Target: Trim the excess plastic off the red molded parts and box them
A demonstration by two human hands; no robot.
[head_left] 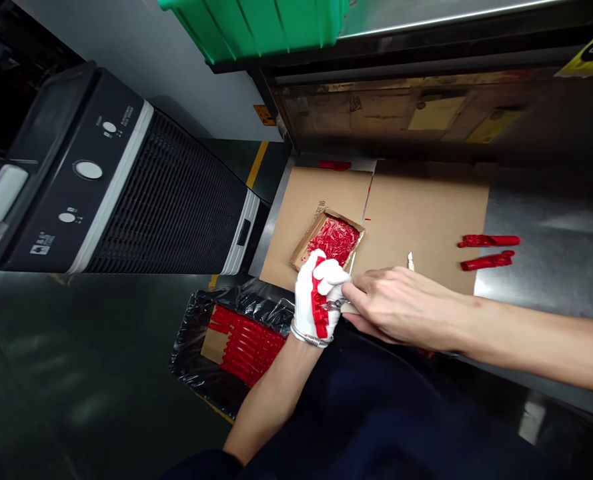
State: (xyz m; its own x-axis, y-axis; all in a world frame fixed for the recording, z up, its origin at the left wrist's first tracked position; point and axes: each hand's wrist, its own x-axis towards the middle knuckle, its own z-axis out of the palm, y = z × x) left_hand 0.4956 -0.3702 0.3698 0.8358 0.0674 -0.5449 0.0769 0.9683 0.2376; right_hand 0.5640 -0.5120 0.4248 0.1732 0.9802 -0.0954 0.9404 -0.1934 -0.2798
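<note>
Brown cardboard (431, 200) covers part of a metal bench (551, 207), carrying a small box (303, 243) of red scraps (339, 237). Just beside that box, the gloved left hand (305, 300) grips a red part (319, 313). Close against it, the bare right hand (389, 303) pinches a tool (349, 309), perhaps a cutter, mostly hidden by fingers.

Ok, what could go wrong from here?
The small tool in the bare right hand is at the red part held by the gloved left hand; a slip might catch that hand.
The right hand could brush the knife, its blade exposed close by.
A bump might spill red scraps from the open box.
</note>
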